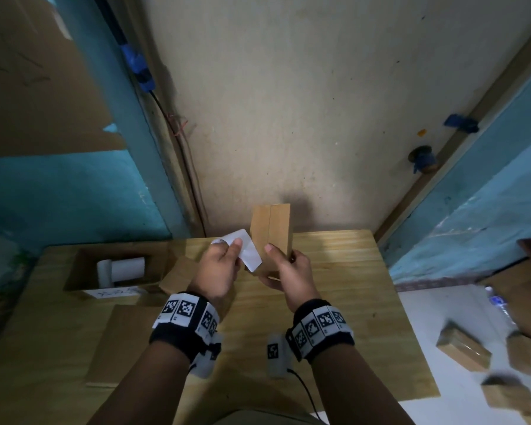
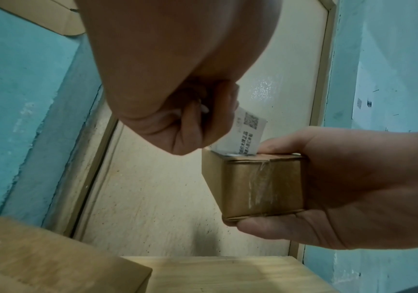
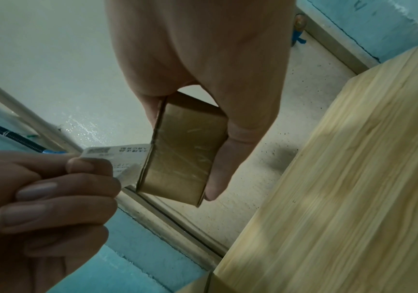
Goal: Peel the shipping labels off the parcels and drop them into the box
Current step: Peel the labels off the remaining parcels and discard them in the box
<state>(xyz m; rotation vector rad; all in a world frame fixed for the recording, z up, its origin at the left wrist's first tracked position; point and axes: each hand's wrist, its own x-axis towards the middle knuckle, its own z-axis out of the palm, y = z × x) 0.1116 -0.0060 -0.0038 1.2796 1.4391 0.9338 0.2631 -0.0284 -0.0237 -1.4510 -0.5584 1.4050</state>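
- At the centre of the head view, the right hand [image 1: 290,271] is gripping a small brown taped cardboard parcel [image 1: 272,234] above the light wooden table [image 1: 334,289], thumb on one face and fingers on the opposite one.
- The left hand [image 1: 219,265] is pinching a white printed shipping label [image 1: 247,250] — partly lifted, one edge clinging to the parcel.
- At centre left, an open brown cardboard box [image 1: 80,268] is sitting on the table — curled white labels [image 1: 121,269] lying inside.
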